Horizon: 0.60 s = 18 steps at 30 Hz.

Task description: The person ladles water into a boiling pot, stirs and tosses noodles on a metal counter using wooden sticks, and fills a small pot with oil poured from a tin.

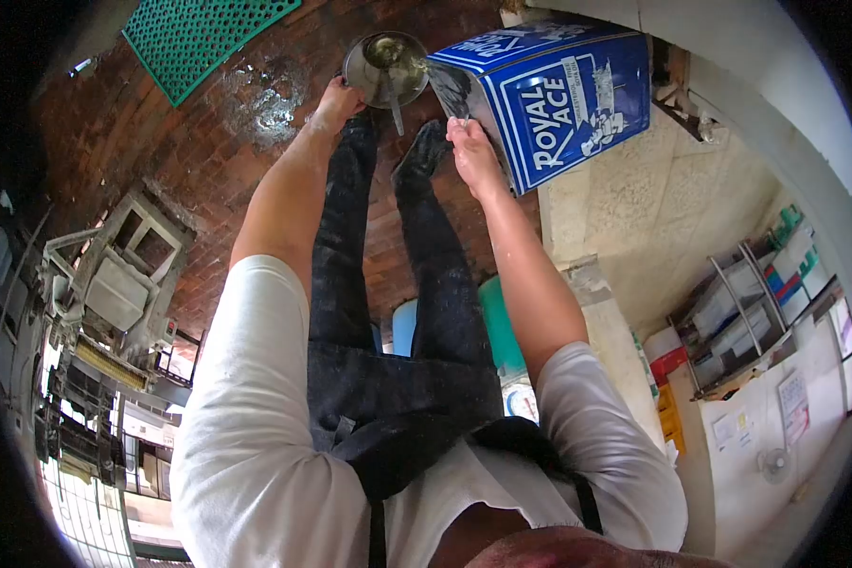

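Note:
My left hand is closed on the near left rim of a round metal bowl, low over the floor. Some pale liquid shows in the bowl, and a utensil handle sticks out toward me. My right hand is closed on the lower edge of a large blue square tin marked "ROYAL ACE". The tin lies tilted, with its greyish end facing the bowl. Whether anything flows out of it is too small to tell.
Wet brick floor lies to the left, with a green perforated mat beyond. Machinery stands at the left. A pale counter and a wire shelf rack are at the right.

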{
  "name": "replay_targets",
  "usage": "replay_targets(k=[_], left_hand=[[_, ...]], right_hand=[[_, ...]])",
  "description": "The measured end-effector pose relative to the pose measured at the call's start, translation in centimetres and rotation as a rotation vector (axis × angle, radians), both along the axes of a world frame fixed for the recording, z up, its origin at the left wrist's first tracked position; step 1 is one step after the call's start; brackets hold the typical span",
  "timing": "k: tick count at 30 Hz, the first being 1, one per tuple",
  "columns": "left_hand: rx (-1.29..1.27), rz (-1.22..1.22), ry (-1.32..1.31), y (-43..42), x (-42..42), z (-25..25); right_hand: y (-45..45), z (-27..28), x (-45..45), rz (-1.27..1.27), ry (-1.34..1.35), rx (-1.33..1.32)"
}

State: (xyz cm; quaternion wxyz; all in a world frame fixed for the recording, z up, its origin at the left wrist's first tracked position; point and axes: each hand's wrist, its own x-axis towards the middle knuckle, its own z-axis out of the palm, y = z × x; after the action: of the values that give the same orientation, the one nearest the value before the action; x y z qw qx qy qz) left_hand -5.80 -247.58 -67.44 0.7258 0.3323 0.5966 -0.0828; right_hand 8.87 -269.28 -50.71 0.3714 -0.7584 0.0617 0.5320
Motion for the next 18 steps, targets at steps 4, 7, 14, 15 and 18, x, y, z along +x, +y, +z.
replay_targets(k=[4,7,14,15,18], left_hand=[[-0.017,-0.062,0.009,0.2,0.4,-0.6],[-0.042,-0.085,-0.026,0.7,0.2,-1.8],[-0.011,-0.028,0.014,0.3,-0.2,-3.7],[0.010,-0.086,-0.018,0.2,-0.3,-3.8],[0.034,-0.150,-0.040,0.2,-0.2,-3.0]], right_hand=[[0.5,-0.2,0.1,0.002,-0.039,0.009],[0.4,-0.8,0.0,-0.013,-0.005,0.083],[-0.1,-2.2,-0.1,0.065,0.004,0.062],[-0.1,-2.1,-0.2,0.062,0.010,0.060],[0.1,-1.8,0.0,0.063,0.022,0.068]])
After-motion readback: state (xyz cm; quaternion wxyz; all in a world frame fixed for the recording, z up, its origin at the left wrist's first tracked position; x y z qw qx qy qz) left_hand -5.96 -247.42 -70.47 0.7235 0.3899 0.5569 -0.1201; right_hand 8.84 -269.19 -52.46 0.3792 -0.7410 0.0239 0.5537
